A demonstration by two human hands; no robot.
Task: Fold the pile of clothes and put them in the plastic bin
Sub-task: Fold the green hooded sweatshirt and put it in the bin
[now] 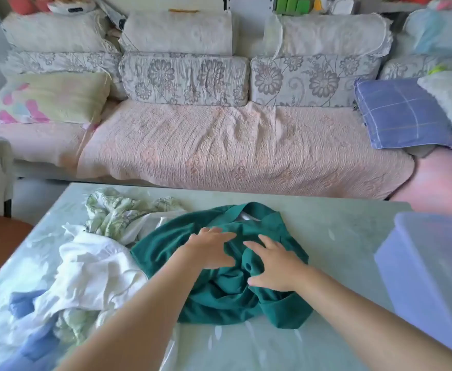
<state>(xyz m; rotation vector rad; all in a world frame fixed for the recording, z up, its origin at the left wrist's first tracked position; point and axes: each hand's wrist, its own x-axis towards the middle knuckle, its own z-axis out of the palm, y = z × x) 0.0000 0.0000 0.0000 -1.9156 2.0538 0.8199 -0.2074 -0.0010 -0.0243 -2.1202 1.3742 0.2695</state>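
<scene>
Dark green crumpled fabric top (219,293) in the middle of the pale green glossy surface (339,231) — bunched in folds, neckline end toward the far edge, one sleeve cuff at the near right.

Left hand (211,250) palm-down on the upper part of the top, fingers straight and slightly spread, gripping nothing. Right hand (275,266) just beside it, also palm-down on a raised fold, fingers fanned out and released; thumb low against the cloth. Both hands resting on the garment, near each other but not touching.

Rest of the unfolded pile to the left, touching the top's left edge: rumpled white cloth garment (93,266), cream cloth with green leaf print (112,212) behind it, soft blue fabric piece (24,303) at the near left corner. All loose, overlapping.

Translucent lilac plastic bin (433,263) at the right edge of the surface, apart from the top, partly cut off by the frame; contents not discernible.

Beyond the surface — long sofa with pink quilted cover (246,145), grey floral back cushions (184,79), blue checked pillow (401,113) at right, pale yellow pillow with pink print (51,97) at left.
</scene>
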